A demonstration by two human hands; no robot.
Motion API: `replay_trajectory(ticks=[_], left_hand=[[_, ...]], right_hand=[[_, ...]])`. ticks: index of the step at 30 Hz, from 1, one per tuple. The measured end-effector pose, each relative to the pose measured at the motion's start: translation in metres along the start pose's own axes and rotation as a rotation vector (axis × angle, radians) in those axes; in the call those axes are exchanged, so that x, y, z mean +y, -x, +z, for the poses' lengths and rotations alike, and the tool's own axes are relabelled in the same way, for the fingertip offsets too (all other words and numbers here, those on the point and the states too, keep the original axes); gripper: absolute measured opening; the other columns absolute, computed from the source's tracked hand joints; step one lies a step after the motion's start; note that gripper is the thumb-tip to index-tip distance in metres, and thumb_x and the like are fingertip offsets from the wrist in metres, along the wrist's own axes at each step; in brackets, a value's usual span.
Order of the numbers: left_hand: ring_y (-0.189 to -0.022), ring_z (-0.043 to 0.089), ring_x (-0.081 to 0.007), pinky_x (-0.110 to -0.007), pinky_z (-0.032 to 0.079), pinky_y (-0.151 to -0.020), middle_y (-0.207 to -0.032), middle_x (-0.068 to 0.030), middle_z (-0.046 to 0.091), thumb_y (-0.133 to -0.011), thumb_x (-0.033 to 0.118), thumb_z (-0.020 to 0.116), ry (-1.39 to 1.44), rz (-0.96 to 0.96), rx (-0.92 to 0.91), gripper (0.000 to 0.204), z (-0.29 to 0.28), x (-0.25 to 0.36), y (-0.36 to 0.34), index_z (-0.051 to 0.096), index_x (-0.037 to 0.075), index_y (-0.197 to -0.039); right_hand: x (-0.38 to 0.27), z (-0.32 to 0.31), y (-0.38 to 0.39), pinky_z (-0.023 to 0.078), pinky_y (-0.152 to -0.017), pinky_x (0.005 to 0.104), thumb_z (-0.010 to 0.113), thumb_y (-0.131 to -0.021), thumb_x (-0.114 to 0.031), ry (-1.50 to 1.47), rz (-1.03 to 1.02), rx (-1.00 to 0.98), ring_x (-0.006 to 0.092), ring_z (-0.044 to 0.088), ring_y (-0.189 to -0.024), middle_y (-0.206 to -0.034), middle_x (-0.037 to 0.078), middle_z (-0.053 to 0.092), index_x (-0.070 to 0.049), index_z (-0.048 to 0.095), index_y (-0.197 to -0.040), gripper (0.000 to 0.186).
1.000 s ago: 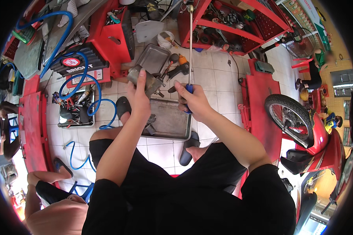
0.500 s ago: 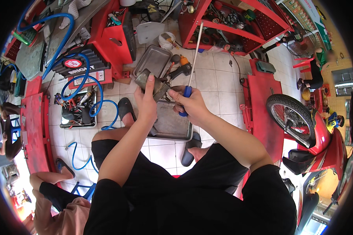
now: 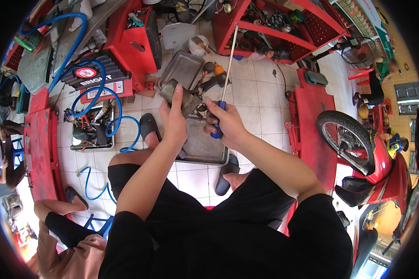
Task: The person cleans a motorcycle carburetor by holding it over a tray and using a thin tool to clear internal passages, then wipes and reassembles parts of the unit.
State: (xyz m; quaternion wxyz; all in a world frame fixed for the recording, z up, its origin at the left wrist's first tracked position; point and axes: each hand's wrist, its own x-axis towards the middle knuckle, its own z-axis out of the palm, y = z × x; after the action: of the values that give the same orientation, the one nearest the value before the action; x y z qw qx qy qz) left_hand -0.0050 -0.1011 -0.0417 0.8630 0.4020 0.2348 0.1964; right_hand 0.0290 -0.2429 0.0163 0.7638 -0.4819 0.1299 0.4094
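Observation:
My left hand (image 3: pixel 174 118) is wrapped round a grimy grey metal part (image 3: pixel 189 101), blocky with a rounded end, its thumb lying along the top. My right hand (image 3: pixel 231 124) grips a long screwdriver (image 3: pixel 222 106) by its blue handle, the thin shaft pointing away from me. The right thumb and forefinger are close to the near-right end of the part; whether they touch it I cannot tell. Both hands are held above a shallow metal tray (image 3: pixel 205 144) on the floor between my feet.
Beyond lie a second metal tray (image 3: pixel 183 69) and a black power tool (image 3: pixel 215 82). A coiled blue hose (image 3: pixel 118 109) hangs at the left over a tray of tools (image 3: pixel 94 130). A red rack (image 3: pixel 274 39) stands ahead, a motorcycle wheel (image 3: pixel 345 142) at right. Another person sits at lower left.
My right thumb has lifted and shifted slightly away from the metal part. The screwdriver's shaft has tipped a little to the left. My left hand has barely moved.

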Motion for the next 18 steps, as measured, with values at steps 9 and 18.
replay_trajectory(ticks=[9,18], left_hand=[[-0.09,0.059,-0.0127,-0.027,0.046,-0.082,-0.102,-0.0062,0.062,-0.09,0.038,0.07,0.076,-0.032,0.026,0.047,0.0033,0.0015,0.0025,0.057,-0.001,-0.113],[-0.089,0.059,-0.013,-0.027,0.047,-0.08,-0.101,-0.0059,0.062,-0.09,0.038,0.07,0.064,-0.063,0.052,0.046,0.0061,0.003,0.0046,0.057,-0.001,-0.111]], right_hand=[[0.0001,0.0034,0.0002,0.04,-0.051,0.0311,0.072,-0.091,-0.028,-0.049,0.027,0.009,0.0122,0.042,-0.049,-0.064,-0.001,0.044,-0.008,0.051,-0.089,0.029],[0.0017,0.002,-0.0005,0.039,-0.052,0.0312,0.07,-0.092,-0.029,0.022,-0.042,-0.017,0.0121,0.042,-0.051,-0.066,-0.001,0.043,-0.008,0.051,-0.091,0.028]])
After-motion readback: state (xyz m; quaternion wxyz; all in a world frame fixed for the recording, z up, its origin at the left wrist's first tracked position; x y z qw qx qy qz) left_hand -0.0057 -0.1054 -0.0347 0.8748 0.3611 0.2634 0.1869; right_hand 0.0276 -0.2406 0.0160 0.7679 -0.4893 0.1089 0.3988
